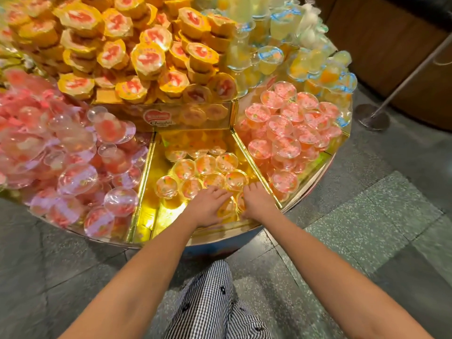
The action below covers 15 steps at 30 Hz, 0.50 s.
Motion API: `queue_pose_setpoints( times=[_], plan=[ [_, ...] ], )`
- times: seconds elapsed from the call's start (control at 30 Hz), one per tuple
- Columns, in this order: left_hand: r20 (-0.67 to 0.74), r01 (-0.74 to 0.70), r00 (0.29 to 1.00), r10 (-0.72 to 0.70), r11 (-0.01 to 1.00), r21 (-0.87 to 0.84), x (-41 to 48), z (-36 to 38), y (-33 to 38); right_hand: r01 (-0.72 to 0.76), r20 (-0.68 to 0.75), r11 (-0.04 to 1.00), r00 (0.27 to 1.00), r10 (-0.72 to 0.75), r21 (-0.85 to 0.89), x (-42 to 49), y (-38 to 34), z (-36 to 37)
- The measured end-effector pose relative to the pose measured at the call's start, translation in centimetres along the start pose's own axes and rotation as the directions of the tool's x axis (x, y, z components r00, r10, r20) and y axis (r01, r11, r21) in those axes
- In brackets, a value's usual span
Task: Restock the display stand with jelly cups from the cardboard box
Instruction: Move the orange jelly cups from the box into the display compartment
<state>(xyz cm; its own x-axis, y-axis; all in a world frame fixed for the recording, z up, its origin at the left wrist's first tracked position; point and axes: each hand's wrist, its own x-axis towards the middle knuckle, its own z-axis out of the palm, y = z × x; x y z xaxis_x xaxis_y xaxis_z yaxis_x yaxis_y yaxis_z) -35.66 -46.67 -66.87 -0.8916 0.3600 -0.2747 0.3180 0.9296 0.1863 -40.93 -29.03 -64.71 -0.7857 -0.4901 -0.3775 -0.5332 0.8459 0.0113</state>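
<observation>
The round display stand point(247, 232) has gold-walled wedge compartments. The middle front compartment point(149, 214) holds several clear orange jelly cups point(208, 165), and its near-left floor is bare. Both of my hands reach into its near-right corner. My left hand point(206, 207) lies over a small cluster of orange jelly cups point(228, 210), fingers spread across them and thumb below. My right hand point(256, 201) closes in on the same cluster from the right with its fingertips curled down. The cardboard box is out of view.
Pink jelly cups point(68, 162) fill the left compartment and pink-orange cups point(286, 133) the right one. Yellow-wrapped cups point(137, 52) pile high on the upper tier, with pale yellow cups point(269, 57) to their right. A stanchion base point(373, 117) stands on the stone floor at the right.
</observation>
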Motion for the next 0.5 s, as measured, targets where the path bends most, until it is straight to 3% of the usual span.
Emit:
queue_pose_setpoints(
  times=[0.2, 0.5],
  plan=[
    [-0.006, 0.046, 0.999, -0.047, 0.997, -0.061, 0.7, 0.4, -0.5, -0.021, -0.020, 1.000, 1.000, 0.021, 0.017, 0.6, -0.2, 0.7],
    [-0.007, 0.065, 0.998, -0.065, 0.998, -0.015, -0.3, 0.1, -0.2, 0.003, 0.011, 0.993, 1.000, -0.005, 0.117, 0.2, 0.4, 0.3]
  ],
)
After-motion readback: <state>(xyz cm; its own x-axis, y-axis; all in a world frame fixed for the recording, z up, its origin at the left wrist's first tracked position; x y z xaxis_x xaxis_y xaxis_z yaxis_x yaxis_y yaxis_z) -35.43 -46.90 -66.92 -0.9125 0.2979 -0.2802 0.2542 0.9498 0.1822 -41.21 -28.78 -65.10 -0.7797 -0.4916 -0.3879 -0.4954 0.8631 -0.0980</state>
